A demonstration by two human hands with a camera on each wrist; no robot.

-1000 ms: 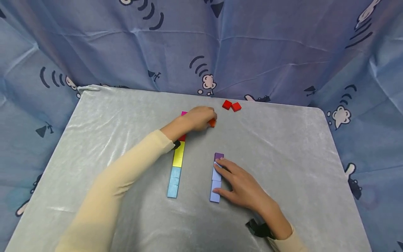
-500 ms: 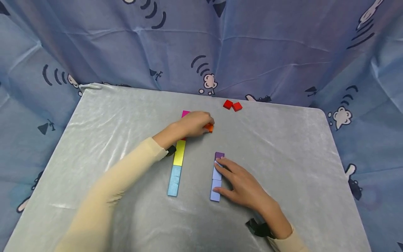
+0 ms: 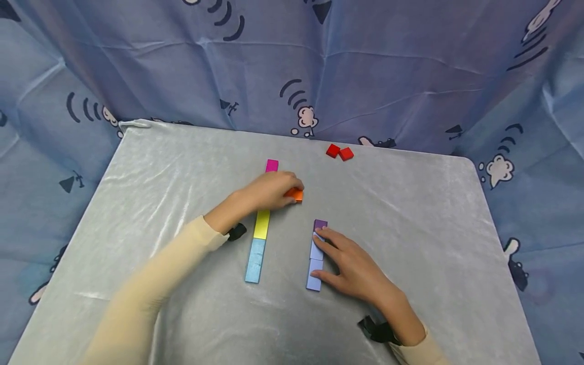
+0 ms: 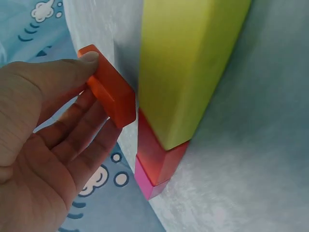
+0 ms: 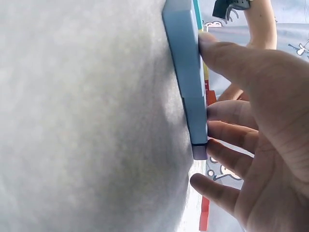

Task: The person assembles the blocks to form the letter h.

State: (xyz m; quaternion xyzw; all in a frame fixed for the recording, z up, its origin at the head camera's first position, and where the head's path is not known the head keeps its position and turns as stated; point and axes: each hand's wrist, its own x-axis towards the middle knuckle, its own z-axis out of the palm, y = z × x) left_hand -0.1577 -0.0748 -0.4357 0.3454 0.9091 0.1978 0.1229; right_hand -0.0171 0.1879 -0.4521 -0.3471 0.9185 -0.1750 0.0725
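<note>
Orange block (image 4: pixel 113 89) is pinched, tilted, between the thumb and fingers of your left hand (image 3: pixel 269 191), somewhat nearer the table's (image 3: pixel 410 228) far edge than its near one; can't tell if it's touching down. Your right hand (image 3: pixel 350 266) is loose, fingertips just resting on two periwinkle blocks (image 3: pixel 315 263), with a purple block (image 3: pixel 321 223) at their far end. Left of those you've got a row running toward the far edge: light-blue piece (image 3: pixel 255 260), yellow block (image 3: pixel 262 225), red block (image 4: pixel 159 157), magenta block (image 3: pixel 271 166). Two bright-red cubes (image 3: pixel 333 150) sit by the far edge.
</note>
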